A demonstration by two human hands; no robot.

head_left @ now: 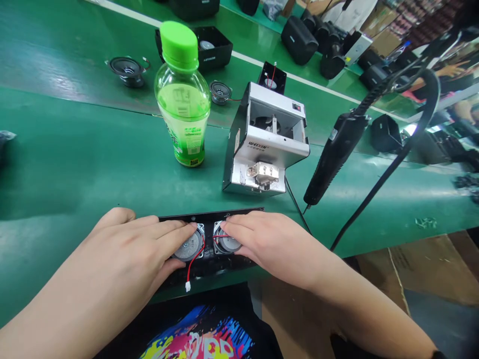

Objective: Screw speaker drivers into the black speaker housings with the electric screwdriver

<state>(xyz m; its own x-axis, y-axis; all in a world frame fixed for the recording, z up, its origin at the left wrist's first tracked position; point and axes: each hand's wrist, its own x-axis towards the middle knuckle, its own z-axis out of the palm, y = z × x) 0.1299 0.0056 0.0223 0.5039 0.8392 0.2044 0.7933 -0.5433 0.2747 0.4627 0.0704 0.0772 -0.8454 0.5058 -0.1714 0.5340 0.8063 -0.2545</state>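
Note:
Two small round speaker drivers sit side by side in a long black panel (209, 259) at the table's front edge. My left hand (140, 244) grips the left speaker driver (190, 247), fingers over its top and thumb at its lower edge. My right hand (264, 237) holds the right speaker driver (229, 243) with fingertips on top and thumb below. From the drivers a red wire (193, 259) runs down to a white plug (187, 286). My hands cover both ends of the panel.
A green-capped drink bottle (183, 109) and a silver screw feeder (265, 142) stand behind the panel. A black electric screwdriver (335, 157) hangs on the right. Loose speaker drivers (127, 70) and black speaker boxes (213, 52) lie farther back; small screws (425, 222) lie right.

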